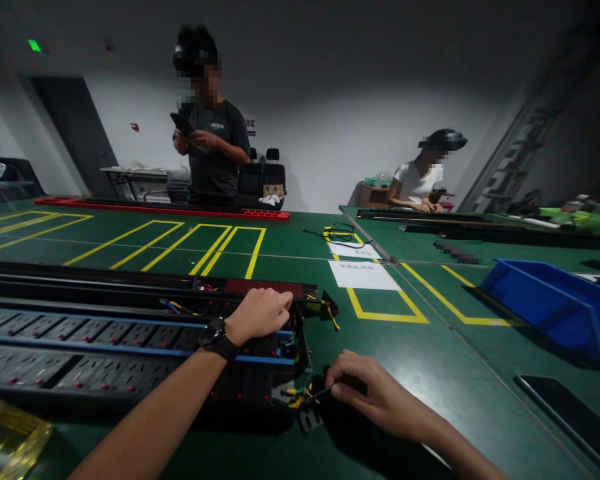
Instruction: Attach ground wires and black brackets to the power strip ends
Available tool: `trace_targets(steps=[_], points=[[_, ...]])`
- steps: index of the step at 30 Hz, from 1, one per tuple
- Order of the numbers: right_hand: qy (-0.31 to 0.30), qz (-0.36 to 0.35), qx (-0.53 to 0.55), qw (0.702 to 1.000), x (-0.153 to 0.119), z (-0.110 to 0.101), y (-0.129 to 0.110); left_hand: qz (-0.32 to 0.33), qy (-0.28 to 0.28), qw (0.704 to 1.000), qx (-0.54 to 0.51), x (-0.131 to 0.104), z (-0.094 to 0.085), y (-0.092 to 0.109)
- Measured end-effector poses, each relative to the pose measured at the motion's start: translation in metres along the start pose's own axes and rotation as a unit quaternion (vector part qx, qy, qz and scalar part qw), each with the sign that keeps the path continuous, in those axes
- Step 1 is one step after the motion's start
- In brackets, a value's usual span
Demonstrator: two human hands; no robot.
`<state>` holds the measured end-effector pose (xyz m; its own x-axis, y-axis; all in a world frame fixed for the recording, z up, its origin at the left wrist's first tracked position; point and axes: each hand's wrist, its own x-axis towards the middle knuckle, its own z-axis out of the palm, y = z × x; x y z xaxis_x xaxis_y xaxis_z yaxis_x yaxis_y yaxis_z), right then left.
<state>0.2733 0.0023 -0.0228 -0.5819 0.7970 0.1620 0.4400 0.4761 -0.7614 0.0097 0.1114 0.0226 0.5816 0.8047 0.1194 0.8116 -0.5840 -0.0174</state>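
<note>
Long black power strips (130, 333) with rows of sockets, red dots and blue side edges lie side by side at the left. My left hand (260, 313), a black watch on its wrist, lies over their right end. Its fingers curl down there, and what they grip is hidden. Beside that end, my right hand (375, 390) pinches a thin black cable (321, 395) between thumb and fingers. The cable runs to yellow and green wire ends (296, 395) coming out of the nearest strip. Just beyond my left hand, a small black end piece (329, 305) has a yellow-green wire attached.
A blue bin (555, 300) and a phone (570, 413) occupy the right side. White paper sheets (364, 275) lie mid-table on yellow-taped outlines. A red rail (180, 208) runs along the far edge. One person (215, 147) stands opposite; another (420, 177) works at far right.
</note>
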Motion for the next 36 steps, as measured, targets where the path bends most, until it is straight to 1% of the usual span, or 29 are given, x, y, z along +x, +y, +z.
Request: trace_targets(steps=[3, 6, 10, 15, 18, 20, 22, 25, 28, 30, 32, 33, 34, 36], points=[[0.02, 0.004, 0.009, 1.0, 0.0, -0.005, 0.0, 0.0, 0.005, 1.0, -0.004, 0.0, 0.001, -0.001], [0.039, 0.01, 0.034, 0.999, -0.001, -0.003, -0.001, 0.0, 0.009, 1.0, -0.005, 0.0, 0.002, -0.001], [0.015, -0.003, 0.058, 0.998, 0.0, 0.007, -0.003, -0.002, 0.009, 1.0, -0.005, 0.0, 0.001, 0.0], [-0.003, 0.004, 0.061, 0.998, 0.002, 0.014, -0.005, -0.003, 0.008, 1.0, -0.007, -0.001, 0.0, 0.0], [-0.022, 0.007, 0.06, 0.998, 0.002, 0.007, -0.002, -0.003, 0.01, 1.0, -0.006, -0.002, 0.001, 0.0], [-0.017, 0.021, 0.044, 0.999, 0.002, -0.004, 0.006, -0.002, 0.01, 1.0, -0.006, -0.002, 0.002, -0.001], [0.008, 0.047, 0.004, 0.999, 0.002, -0.021, 0.022, -0.001, 0.01, 1.0, -0.007, -0.002, 0.002, -0.001], [0.079, 0.113, -0.088, 0.986, -0.001, -0.048, 0.059, 0.0, 0.009, 1.0, -0.006, -0.001, 0.003, -0.001], [0.173, 0.16, -0.172, 0.956, -0.008, -0.069, 0.099, 0.0, 0.006, 1.0, -0.006, -0.001, 0.002, -0.001], [0.215, 0.177, -0.238, 0.93, -0.012, -0.075, 0.115, 0.0, 0.004, 1.0, -0.005, -0.001, 0.001, 0.0], [0.248, 0.188, -0.291, 0.905, -0.013, -0.074, 0.117, 0.0, 0.003, 1.0, -0.004, -0.001, -0.001, 0.0], [0.262, 0.184, -0.306, 0.897, -0.012, -0.071, 0.112, 0.0, 0.004, 1.0, -0.004, -0.001, -0.001, 0.0], [0.278, 0.173, -0.314, 0.891, -0.01, -0.066, 0.104, 0.0, 0.004, 1.0, -0.003, -0.001, -0.001, 0.0], [0.297, 0.118, -0.305, 0.897, -0.005, -0.052, 0.078, 0.001, 0.007, 1.0, -0.002, -0.001, 0.0, 0.0]])
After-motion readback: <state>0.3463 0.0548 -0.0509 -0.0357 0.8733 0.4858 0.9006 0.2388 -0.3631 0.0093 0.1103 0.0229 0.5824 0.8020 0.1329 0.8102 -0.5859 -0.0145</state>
